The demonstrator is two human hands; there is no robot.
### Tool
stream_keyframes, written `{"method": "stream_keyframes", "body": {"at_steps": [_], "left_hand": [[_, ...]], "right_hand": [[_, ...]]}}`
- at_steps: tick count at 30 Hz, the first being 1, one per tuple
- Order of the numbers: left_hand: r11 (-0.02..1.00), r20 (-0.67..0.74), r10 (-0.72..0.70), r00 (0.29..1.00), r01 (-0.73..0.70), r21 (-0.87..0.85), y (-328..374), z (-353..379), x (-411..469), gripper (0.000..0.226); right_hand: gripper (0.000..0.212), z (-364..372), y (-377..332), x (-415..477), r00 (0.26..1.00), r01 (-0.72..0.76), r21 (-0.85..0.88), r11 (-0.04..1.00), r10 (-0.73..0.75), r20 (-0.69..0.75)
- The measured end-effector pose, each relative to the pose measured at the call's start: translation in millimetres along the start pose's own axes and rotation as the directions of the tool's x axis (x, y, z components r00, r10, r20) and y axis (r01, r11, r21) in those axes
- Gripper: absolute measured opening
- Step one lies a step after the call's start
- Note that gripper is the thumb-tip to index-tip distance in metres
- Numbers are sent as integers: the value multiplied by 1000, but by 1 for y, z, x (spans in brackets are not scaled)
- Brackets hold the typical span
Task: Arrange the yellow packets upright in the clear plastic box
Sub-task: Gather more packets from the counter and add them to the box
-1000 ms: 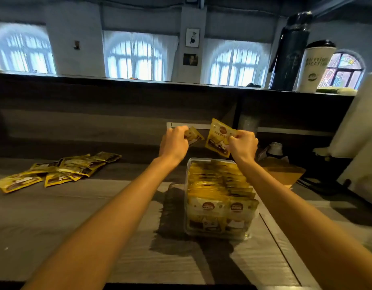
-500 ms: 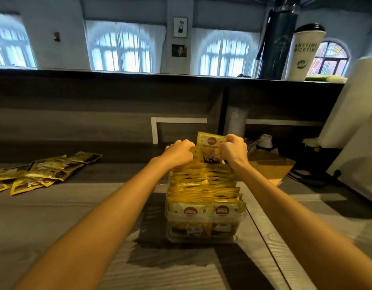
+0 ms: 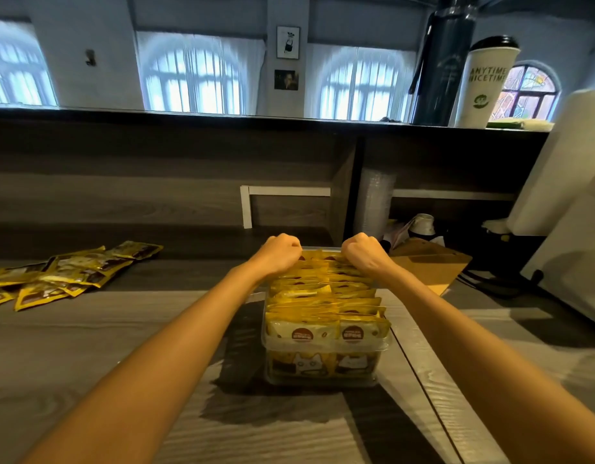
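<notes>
Down it goes: the packet (image 3: 321,255) held up a moment ago has sunk into the far end of the clear plastic box (image 3: 319,381), both hands dropping with it. Loose packets (image 3: 71,272) lie flat by the surface's (image 3: 88,349) left edge; mid-surface, the left hand (image 3: 279,254) and right hand (image 3: 363,254) sit curled, knuckles up, on the box's upright packets (image 3: 326,304). Fingertips hidden, so a pinch I cannot tell.

The glossy yellow foil packets (image 3: 326,298) in the clear plastic box (image 3: 322,383) carry round brown logos above white cartoon cats; the loose yellow packets (image 3: 64,272) show dark brown patches; the grey surface (image 3: 88,356) has a pale wood-grain pattern; the tall white cup (image 3: 487,85) bears green lettering under a black lid.
</notes>
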State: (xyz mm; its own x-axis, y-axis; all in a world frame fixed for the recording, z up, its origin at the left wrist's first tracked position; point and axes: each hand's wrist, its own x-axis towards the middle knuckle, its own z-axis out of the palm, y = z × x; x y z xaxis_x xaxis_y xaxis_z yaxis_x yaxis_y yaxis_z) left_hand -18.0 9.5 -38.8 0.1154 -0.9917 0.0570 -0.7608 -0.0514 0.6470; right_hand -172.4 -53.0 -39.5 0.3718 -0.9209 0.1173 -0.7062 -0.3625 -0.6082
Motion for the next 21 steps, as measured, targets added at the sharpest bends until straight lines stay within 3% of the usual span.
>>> {"method": "stream_keyframes", "body": {"at_steps": [4, 9, 15, 21], "left_hand": [[994, 97, -14, 995, 4, 108, 4, 0, -4, 33], [994, 119, -18, 993, 5, 105, 5, -3, -4, 28], [997, 61, -68, 996, 70, -32, 9, -3, -10, 44], [1000, -98, -24, 995, 22, -22, 3, -11, -17, 31]], "right_hand": [[30, -1, 0, 2, 1000, -27, -63, 998, 26, -8], [32, -5, 1, -4, 998, -51, -64, 997, 53, 17], [32, -6, 1, -5, 998, -68, -13, 998, 68, 11], [28, -8, -14, -18, 998, 32, 10, 999, -31, -57]]}}
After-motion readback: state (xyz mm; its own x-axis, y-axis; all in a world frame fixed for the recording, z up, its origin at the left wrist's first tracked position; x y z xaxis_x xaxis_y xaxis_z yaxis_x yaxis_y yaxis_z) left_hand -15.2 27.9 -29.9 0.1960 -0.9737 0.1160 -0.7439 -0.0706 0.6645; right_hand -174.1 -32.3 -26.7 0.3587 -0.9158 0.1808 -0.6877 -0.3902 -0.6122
